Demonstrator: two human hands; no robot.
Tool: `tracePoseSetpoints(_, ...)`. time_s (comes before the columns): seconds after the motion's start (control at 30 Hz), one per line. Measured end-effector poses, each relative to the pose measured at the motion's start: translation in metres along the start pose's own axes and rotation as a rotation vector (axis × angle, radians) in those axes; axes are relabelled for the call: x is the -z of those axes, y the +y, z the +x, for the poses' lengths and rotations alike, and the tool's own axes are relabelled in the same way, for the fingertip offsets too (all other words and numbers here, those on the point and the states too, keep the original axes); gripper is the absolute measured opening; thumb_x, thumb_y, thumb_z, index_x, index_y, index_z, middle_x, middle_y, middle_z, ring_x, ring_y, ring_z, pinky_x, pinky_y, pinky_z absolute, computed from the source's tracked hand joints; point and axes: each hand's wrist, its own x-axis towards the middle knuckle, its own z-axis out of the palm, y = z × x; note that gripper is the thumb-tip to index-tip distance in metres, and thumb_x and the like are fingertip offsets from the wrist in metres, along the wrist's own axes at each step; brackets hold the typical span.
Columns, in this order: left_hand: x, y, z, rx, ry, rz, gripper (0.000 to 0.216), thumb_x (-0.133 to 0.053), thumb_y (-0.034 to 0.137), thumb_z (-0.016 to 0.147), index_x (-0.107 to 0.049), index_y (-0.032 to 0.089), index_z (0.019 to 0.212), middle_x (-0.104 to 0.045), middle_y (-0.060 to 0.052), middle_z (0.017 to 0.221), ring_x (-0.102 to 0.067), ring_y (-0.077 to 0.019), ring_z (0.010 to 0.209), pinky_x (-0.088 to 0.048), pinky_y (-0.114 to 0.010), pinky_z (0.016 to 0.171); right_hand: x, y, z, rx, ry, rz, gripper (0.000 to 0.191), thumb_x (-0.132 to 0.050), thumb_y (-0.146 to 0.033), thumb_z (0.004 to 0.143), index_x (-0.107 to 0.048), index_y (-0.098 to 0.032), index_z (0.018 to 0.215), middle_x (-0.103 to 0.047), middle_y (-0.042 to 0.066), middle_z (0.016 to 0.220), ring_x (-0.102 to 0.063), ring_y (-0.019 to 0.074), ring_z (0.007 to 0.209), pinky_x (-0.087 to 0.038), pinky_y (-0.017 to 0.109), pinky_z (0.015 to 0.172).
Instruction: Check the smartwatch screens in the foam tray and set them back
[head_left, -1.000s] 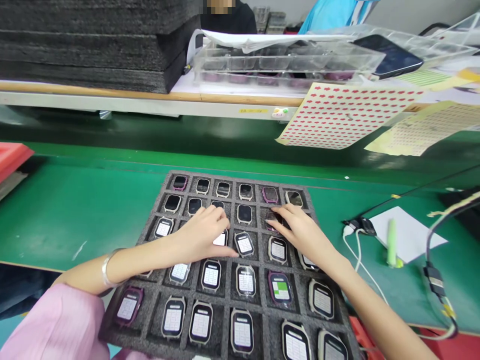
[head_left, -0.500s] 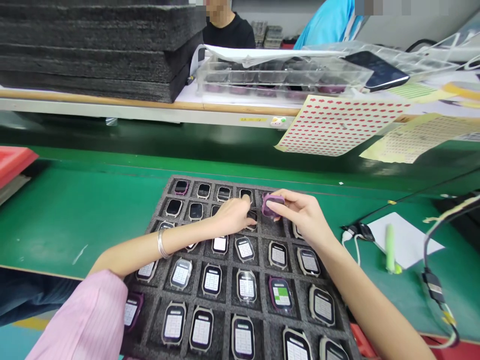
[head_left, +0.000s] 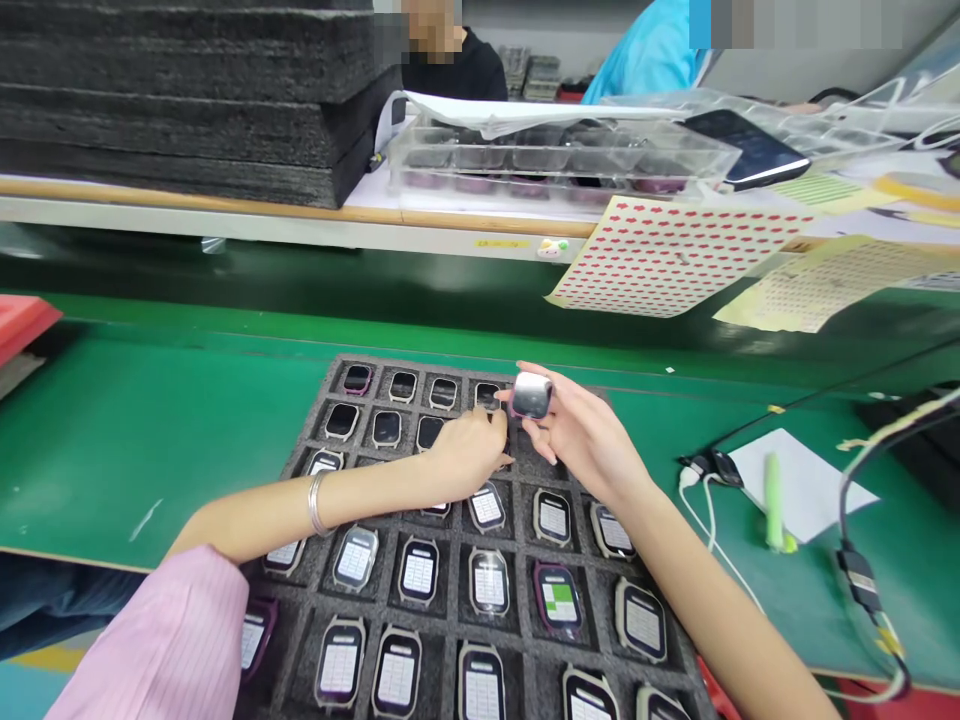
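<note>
A dark foam tray (head_left: 304, 455) with many pockets lies on the green belt, and a small smartwatch body sits in nearly every pocket. My right hand (head_left: 581, 440) holds one watch body (head_left: 531, 395) up above the tray's far rows, pinched by its sides, its back turned up. My left hand (head_left: 469, 450) rests on the tray beside it with fingers curled over a pocket in the second or third row; what they grip is hidden. A silver bangle (head_left: 315, 503) is on my left wrist.
A stack of black foam sheets (head_left: 187, 90) stands on the far shelf at left. Clear plastic trays (head_left: 555, 150), a phone (head_left: 746, 148) and red sticker sheets (head_left: 675, 260) are at right. White cables (head_left: 712, 480), paper and a green pen (head_left: 772, 490) lie beside the tray. People sit beyond the shelf.
My right hand picked a watch body out of a far-row pocket, lifted it and turned it over. My left hand moved from the middle rows toward the far rows.
</note>
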Motion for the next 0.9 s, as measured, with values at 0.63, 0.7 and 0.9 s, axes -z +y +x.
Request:
tracePoseSetpoints(0.63,0.04,-0.041,-0.017,0.114,-0.08,-1.446,0.049,-0.07,0.039,0.077,-0.051,0.013,0.113,-0.06,-0.003,0.078,-0.063,-0.0159,0.075,-0.05,-0.026,0.063,0.008,0.007,-0.002,-0.029,-0.094,-0.027,0.032,-0.059,-0.032,0.088,-0.058,-0.023,0.119,-0.064,0.007,0.093,-0.058,0.0191,0.077,-0.048,0.028,0.058)
tracePoseSetpoints(0.7,0.038,-0.038,-0.018,0.113,-0.052,-1.399,0.05,-0.071,0.037,0.075,-0.05,0.012,0.113,-0.057,-0.002,0.076,-0.061,-0.0149,0.072,-0.049,-0.026,0.06,0.01,0.008,-0.001,-0.033,-0.11,-0.022,0.032,-0.06,-0.032,0.088,-0.059,-0.023,0.119,-0.065,0.008,0.098,-0.061,0.0221,0.089,-0.051,0.033,0.07)
tracePoseSetpoints(0.9,0.029,-0.043,-0.018,0.052,0.054,-1.009,0.035,-0.059,0.025,0.079,-0.049,0.014,0.11,-0.046,0.007,0.059,-0.045,-0.0089,0.045,-0.038,-0.021,0.044,0.012,0.011,-0.002,-0.08,-0.158,0.011,0.037,-0.063,-0.033,0.085,-0.057,-0.023,0.121,-0.068,0.009,0.098,-0.066,0.0234,0.088,-0.05,0.041,0.082)
